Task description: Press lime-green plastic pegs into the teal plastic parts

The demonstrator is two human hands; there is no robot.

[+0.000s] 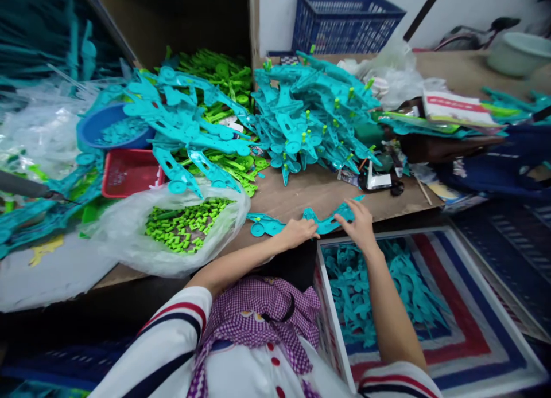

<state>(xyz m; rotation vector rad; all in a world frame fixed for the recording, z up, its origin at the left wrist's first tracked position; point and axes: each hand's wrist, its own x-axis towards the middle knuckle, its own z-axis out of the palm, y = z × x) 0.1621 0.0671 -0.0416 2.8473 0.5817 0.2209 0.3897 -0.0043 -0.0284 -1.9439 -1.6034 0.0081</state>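
Note:
A long, curved teal plastic part (267, 225) lies along the front edge of the cardboard-covered bench, just above my lap. My left hand (298, 233) is closed at its middle, with the fingertips hidden against the part. My right hand (360, 225) holds the right end, thumb and fingers on either side of it. A clear plastic bag (232, 226) of small green plugs (181, 229) sits left of my left hand. Beyond the part rises a heap of similar teal parts (297, 111), several with green plugs standing in them.
Under my right forearm is a box lined with striped sheeting (465, 306), holding teal parts (413, 289). Left on the bench are a red tray (129, 173), a blue bowl (90, 128) and more teal parts (185, 123) over green ones. A blue crate (340, 25) stands behind.

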